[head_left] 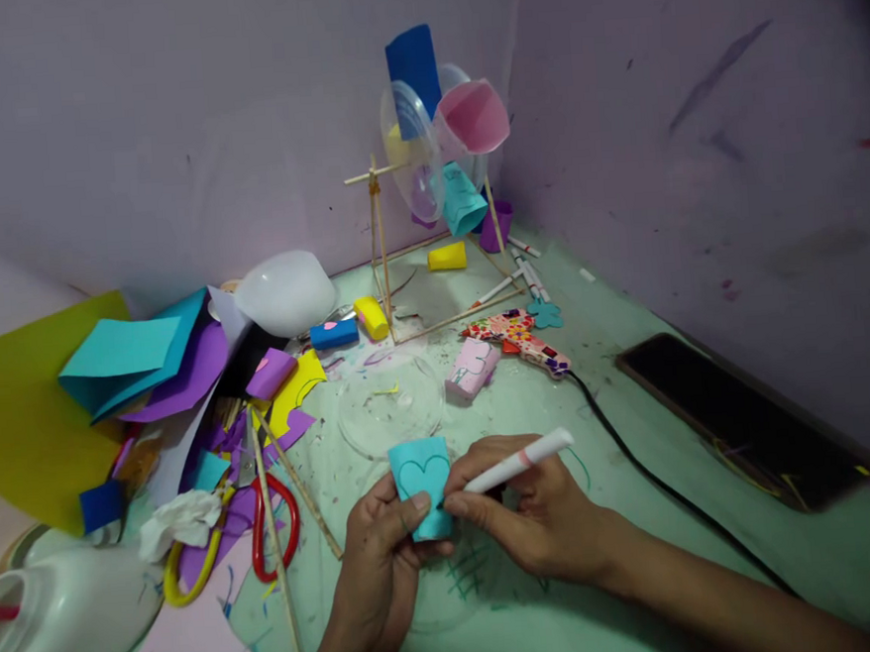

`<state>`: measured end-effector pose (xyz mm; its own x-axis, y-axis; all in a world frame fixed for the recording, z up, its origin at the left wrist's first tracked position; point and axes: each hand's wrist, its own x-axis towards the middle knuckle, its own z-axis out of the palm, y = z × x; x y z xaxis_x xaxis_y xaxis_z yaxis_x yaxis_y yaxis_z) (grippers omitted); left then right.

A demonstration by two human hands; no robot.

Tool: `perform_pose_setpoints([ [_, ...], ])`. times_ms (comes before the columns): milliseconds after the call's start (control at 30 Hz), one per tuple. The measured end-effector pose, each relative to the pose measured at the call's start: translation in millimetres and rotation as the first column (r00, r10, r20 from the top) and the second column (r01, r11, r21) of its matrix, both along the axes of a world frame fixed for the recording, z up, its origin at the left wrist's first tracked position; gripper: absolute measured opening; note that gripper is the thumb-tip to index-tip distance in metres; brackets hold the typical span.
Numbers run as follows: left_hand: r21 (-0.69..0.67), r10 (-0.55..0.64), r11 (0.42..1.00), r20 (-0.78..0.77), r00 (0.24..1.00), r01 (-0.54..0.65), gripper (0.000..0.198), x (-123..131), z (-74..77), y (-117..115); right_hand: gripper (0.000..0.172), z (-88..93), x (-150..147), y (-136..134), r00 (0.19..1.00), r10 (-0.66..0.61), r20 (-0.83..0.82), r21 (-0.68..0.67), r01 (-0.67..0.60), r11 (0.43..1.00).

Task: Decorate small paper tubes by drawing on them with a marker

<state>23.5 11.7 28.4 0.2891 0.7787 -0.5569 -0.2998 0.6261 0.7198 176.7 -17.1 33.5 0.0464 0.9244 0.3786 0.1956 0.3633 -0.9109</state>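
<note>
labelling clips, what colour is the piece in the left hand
The piece is light blue with a heart outline; head view.

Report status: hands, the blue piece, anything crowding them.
Left hand grips blue paper piece, heart outline on it. Right hand holds white marker, tip at the piece. Scissors lie left, clear lid behind; neither touching.

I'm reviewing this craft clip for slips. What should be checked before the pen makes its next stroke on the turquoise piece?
1. Left hand pinches the small turquoise paper piece: ok.
2. Right hand holds the white marker pen, tip at the paper: ok.
3. Drawn heart outline faces up, uncovered: ok.
4. Black cable clear of the right forearm: cannot tell.
5. Red-handled scissors lie apart from both hands: ok.
</note>
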Motion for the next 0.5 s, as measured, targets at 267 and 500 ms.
perform_pose_setpoints([
  [267, 0.016, -0.033, 0.999, 0.017, 0.999, 0.033, 0.031, -0.6, -2.1, 0.0, 0.010, 0.6, 2.9, 0.7, 0.998, -0.026, 0.049, -0.002, 0.026, 1.000],
  [500, 0.003, -0.018, 1.000, -0.002, 1.000, 0.018, 0.035, -0.8, -1.3, 1.0, 0.009, -1.2, 7.6, 2.7, 0.996, -0.072, 0.057, -0.028, 0.073, 0.997],
])
